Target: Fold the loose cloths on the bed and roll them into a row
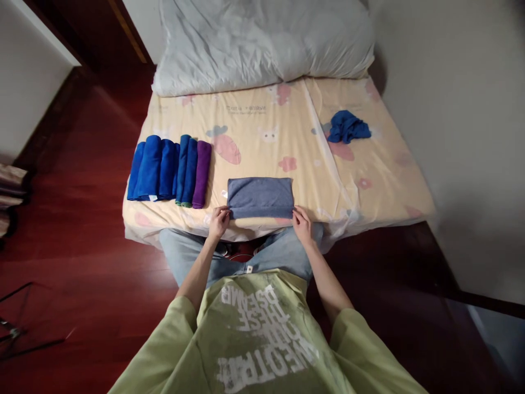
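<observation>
A folded grey-blue cloth (260,197) lies flat on the near edge of the bed (287,137). My left hand (219,221) pinches its near left corner, fingers closed on the fabric. My right hand (302,223) grips the near right corner the same way. To the left of the cloth stands a row of rolled towels (170,169), several blue ones and a purple one at the right end. A crumpled blue cloth (348,127) lies apart at the far right of the bed.
The bed carries a pale yellow sheet with cartoon prints. A grey-white duvet (262,41) is heaped at its far end. A white wall (459,137) runs along the right side. Dark red wooden floor (82,246) lies to the left.
</observation>
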{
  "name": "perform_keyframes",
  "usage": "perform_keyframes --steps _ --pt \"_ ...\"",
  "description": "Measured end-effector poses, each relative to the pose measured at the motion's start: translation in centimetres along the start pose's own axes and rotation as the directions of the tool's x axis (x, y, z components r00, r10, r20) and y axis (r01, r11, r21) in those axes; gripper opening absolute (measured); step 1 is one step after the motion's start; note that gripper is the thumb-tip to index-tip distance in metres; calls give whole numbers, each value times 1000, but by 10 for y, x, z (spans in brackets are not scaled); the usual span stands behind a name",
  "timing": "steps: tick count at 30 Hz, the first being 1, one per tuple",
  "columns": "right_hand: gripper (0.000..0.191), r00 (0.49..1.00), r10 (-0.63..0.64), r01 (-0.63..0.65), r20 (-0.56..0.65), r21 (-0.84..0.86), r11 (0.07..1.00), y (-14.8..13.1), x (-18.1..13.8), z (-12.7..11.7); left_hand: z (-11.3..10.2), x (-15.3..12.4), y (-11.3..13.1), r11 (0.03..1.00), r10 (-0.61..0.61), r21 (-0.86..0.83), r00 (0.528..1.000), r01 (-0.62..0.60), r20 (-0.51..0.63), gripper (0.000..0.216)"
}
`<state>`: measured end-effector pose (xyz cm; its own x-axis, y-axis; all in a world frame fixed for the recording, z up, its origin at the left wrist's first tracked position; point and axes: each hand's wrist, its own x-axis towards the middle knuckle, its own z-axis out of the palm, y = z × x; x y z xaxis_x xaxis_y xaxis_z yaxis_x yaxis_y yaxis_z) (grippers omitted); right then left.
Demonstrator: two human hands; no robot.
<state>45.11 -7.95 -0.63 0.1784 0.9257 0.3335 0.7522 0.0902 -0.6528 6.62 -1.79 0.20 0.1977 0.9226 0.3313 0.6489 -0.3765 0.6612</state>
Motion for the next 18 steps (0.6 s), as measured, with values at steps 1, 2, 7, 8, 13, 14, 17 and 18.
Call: perform_keyframes --steps 1,2,7,8,13,14,17,18 --pt "37 998 -19 20 58 -18 1000 1 -1 -3 -1 -1 0 1000 29 8 999 -29 32 22" --pt "39 993 -31 36 112 -36 999 2 -1 -7 -2 -3 0 998 54 13 996 -55 67 24" --pt "50 965 -69 84 253 -49 995 8 5 -23 -9 -7 -5 990 128 43 977 -137 173 37" --pt "50 963 -69 81 259 -37 996 9 7 -23 -10 -7 -5 989 130 48 974 -141 186 41" --pt "51 969 -11 23 248 -47 999 8 15 -15 -5 0 0 988 28 143 979 -58 200 43" --pt "51 970 -2 16 242 -56 998 7 16 -14 -4 2 2 985 12 169 981 -45 193 43" --pt "49 974 2 17 227 -83 996 4 16 -14 -5 5 4 972 9 230 984 -50 179 41" --pt "48 974 -8 29 227 -92 995 4 15 -17 -7 5 4 967 23 244 982 -69 185 41"
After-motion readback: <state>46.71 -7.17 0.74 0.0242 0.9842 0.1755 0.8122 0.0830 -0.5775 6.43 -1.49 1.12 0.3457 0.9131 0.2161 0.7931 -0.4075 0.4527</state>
